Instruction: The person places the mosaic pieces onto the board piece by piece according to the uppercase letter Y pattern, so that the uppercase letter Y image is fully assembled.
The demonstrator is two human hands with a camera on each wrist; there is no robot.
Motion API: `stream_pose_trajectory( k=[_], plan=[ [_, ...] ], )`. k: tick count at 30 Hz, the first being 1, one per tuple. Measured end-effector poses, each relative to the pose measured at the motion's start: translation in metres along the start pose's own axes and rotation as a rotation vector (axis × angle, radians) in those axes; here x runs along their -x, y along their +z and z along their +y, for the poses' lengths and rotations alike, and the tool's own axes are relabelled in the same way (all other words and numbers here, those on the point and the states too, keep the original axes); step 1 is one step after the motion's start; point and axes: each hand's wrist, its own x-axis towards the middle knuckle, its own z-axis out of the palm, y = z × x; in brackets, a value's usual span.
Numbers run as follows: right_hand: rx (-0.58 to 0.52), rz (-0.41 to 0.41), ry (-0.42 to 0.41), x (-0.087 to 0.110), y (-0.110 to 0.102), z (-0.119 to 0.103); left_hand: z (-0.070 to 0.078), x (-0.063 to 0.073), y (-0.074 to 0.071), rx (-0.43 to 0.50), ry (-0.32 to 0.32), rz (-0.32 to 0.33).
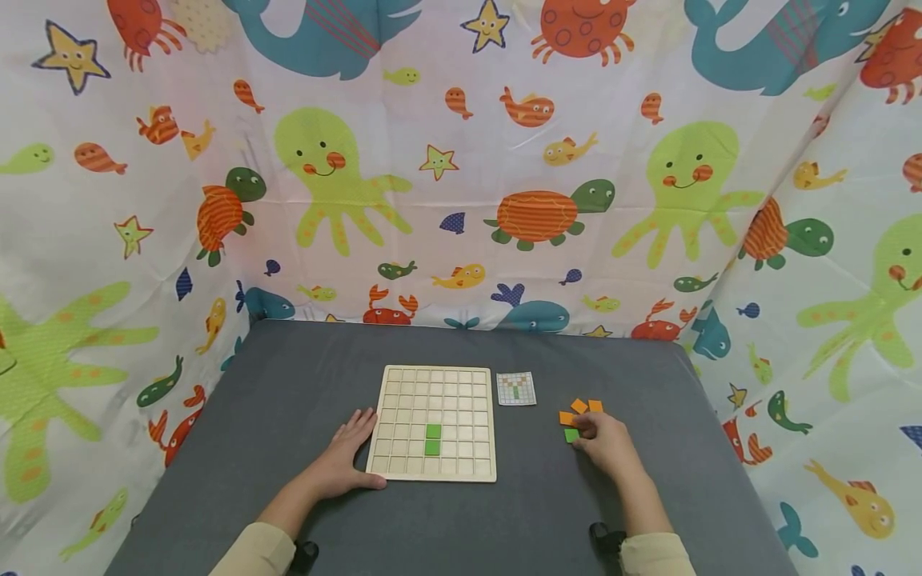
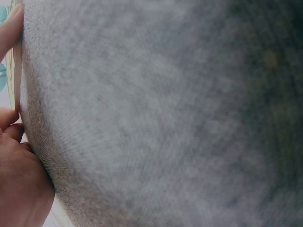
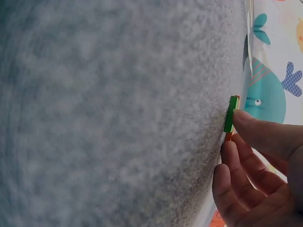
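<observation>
While the left hand [image 1: 338, 461] touches the board [image 1: 461, 404], fingers wide, the right hand [image 1: 608, 443] touches a green tile [image 1: 571, 436] (whether gripped, I cannot tell).

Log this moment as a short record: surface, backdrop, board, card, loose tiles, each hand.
Surface: grey table
Backdrop: cloth printed with sea animals
Board: pale gridded board; two green tiles in adjoining cells, one above the other in the head view
Card: small patterned card, right of the board
Loose tiles: at least three orange tiles and one loose green tile, right of the card
Left hand: touching the board's left side
Right hand: thumb at the loose green tile; whether gripped, unclear
</observation>
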Motion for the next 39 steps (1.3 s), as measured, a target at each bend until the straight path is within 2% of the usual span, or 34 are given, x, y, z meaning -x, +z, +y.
stream_pose_trajectory(
  k=[8, 17, 25, 30, 39],
  plan=[
    [0.049, -0.014, -0.014, 0.000, 0.002, -0.006, 0.000, 0.001, -0.001, 0.003, 0.017, 0.014],
    [0.093, -0.044, -0.026, -0.002, 0.007, -0.006, 0.001, 0.001, -0.001, -0.005, -0.005, 0.005],
    [0.108, -0.018, -0.106, -0.001, 0.008, -0.011, 0.002, 0.000, -0.001, 0.004, -0.004, 0.006],
    [0.083, 0.024, -0.168, -0.002, 0.006, -0.022, 0.001, 0.000, 0.000, -0.004, -0.015, 0.009],
    [0.044, 0.048, -0.244, -0.003, 0.008, -0.046, 0.000, -0.002, 0.001, 0.005, -0.024, 0.005]
  ],
)
